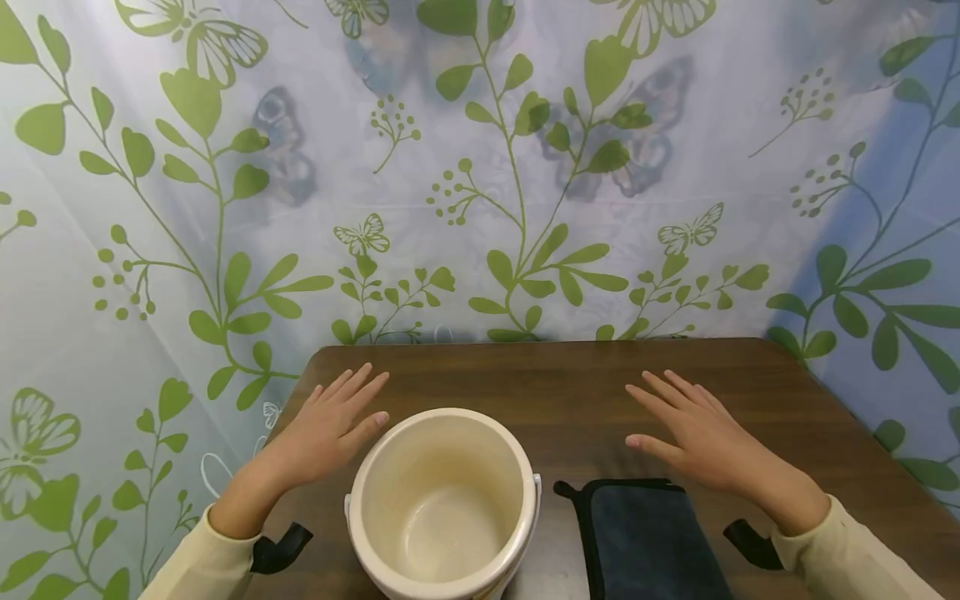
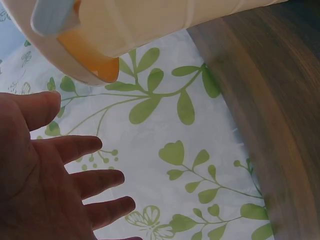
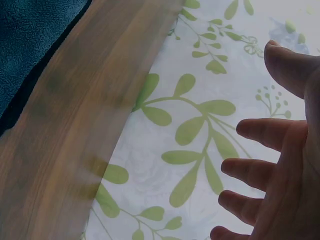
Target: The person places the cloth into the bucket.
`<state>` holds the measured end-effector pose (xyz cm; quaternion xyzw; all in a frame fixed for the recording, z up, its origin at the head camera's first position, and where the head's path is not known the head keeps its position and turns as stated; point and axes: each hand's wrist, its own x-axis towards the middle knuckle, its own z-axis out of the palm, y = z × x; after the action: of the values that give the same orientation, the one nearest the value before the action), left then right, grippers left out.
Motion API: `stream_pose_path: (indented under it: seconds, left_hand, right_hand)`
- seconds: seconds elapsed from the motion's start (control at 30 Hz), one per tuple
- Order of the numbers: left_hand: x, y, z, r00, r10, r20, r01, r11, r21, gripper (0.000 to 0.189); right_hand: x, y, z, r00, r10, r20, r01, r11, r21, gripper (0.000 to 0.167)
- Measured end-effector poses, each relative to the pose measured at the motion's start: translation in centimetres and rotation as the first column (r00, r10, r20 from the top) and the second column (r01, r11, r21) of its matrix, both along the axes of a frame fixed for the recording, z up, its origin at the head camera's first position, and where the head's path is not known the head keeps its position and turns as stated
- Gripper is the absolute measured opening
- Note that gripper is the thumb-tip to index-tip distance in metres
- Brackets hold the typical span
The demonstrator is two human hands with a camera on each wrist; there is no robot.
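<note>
The cream-coloured round plastic bucket (image 1: 444, 504) stands upright on the dark brown wooden surface (image 1: 555, 383), at its near edge and left of centre. Its mouth is open; the interior appears bare, with faint staining on the wall. A pale handle mount (image 2: 52, 15) sits at the rim, with an orange patch below it in the left wrist view; what that patch is cannot be determined.

The left hand (image 1: 326, 429) lies just left of the bucket, grip spread with fingers straight, thumb tip near the rim; contact cannot be confirmed. The right hand (image 1: 701, 437) is well apart from the bucket, grip likewise spread and holding nothing, just beyond the dark blue-grey folded cloth with black trim (image 1: 648, 537).

The cloth lies just right of the bucket at the near edge. The far half of the surface is open between and beyond the hands. The surface's far, left and right edges meet a white curtain printed with green leaves and butterflies (image 1: 480, 183).

Count: one bucket, one cloth, two hands.
</note>
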<state>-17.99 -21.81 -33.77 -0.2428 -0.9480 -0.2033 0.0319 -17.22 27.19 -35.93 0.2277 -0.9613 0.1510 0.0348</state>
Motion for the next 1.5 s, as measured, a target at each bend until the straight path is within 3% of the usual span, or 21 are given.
stream_pose_path:
  seconds: [1.5]
  left_hand:
    - [0.7, 0.3, -0.7, 0.998, -0.057, 0.001, 0.057, 0.995, 0.088, 0.054]
  right_hand:
    - [2.0, 1.4, -2.3, 0.999, -0.025, 0.044, 0.028, 0.997, -0.072, 0.074]
